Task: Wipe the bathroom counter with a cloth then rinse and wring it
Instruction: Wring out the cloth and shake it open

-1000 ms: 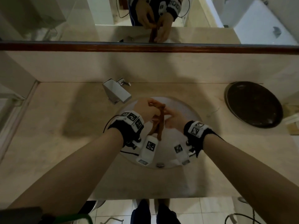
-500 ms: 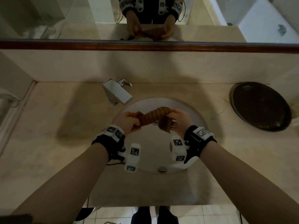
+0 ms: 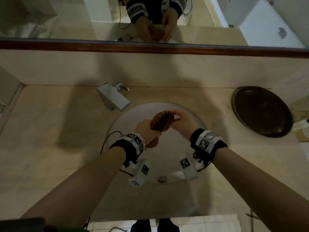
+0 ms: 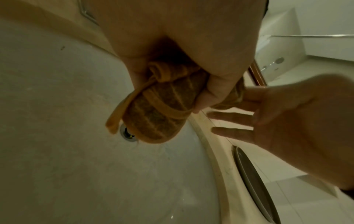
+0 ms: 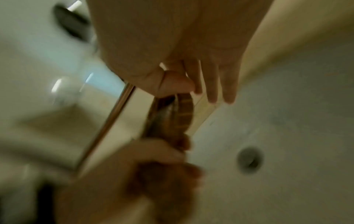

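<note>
Change: half a second back both hands held the twisted cloth [image 3: 161, 121] stretched crosswise between them; now it stands on end, bunched into a short fat roll, and the hands have closed in on each other over the basin.
Left hand: left hand [image 3: 145, 129] is wrapped tight round the lower half of the roll, fingers [image 4: 214, 91] curled across the fabric (the left wrist view shows the thumb side and the cloth's hem poking out below the fist).
Right hand: right hand [image 3: 183, 123] meets the top end of the roll with thumb and forefinger pinching it; the other fingers [image 5: 220, 84] are straight and spread, touching nothing. A light pinch, not a full grasp.
Cloth: brown-orange, ribbed with pale stripes, tightly wound, held in the air above the sink [image 3: 197, 121], clear of the bowl. One loose end [image 4: 114, 119] dangles from the bottom of the roll, above the drain [image 4: 128, 134].
Faucet: square chrome faucet [image 3: 113, 97] sits at the back left of the basin, well apart from the hands.
Counter: beige stone counter [image 3: 50, 131] all round the sink, with a dark round plate [image 3: 262, 111] on its right side.
Mirror: mirror [image 3: 217, 17] above the backsplash shows both hands on the cloth in reflection.
Right wrist view: blurred, detail of the left fist is hard to read there.
</note>
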